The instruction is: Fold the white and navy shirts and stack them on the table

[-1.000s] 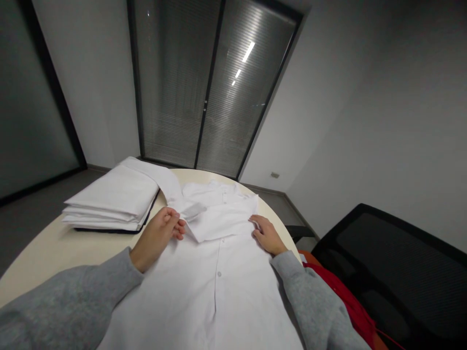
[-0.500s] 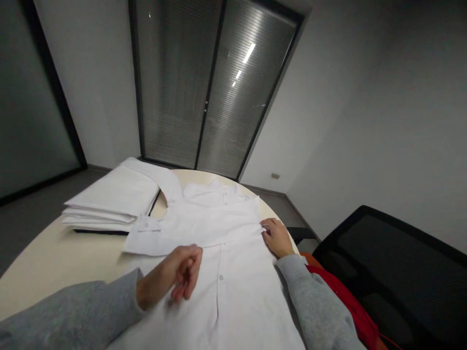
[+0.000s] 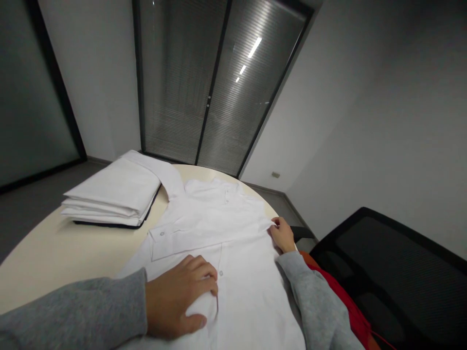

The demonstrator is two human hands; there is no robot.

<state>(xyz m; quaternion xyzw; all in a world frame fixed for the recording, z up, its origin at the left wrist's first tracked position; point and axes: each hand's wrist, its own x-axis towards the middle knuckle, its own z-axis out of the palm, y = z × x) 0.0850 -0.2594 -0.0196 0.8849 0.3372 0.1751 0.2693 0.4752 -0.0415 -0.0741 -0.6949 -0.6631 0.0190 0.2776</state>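
A white button-up shirt (image 3: 248, 282) lies spread over the round table, its collar end at the far side and its button placket running toward me. One sleeve (image 3: 197, 240) is laid across the body, and its buttoned cuff (image 3: 162, 236) rests at the left edge. My left hand (image 3: 186, 296) lies palm down on the shirt front beside the placket, thumb and fingers apart. At the right edge of the shirt, my right hand (image 3: 282, 236) pinches the white fabric between thumb and fingers.
A stack of folded white cloth (image 3: 113, 189) with a dark layer beneath sits on the table (image 3: 87, 253) at the left; another white sleeve reaches onto it. A black mesh chair (image 3: 365, 262) with something red (image 3: 339, 296) stands at the right. Glass panels with blinds (image 3: 219, 87) are beyond.
My left hand has come down from above the shirt and turned palm down onto it. My right hand has shifted slightly outward with the pinched edge. The cuff has moved right.
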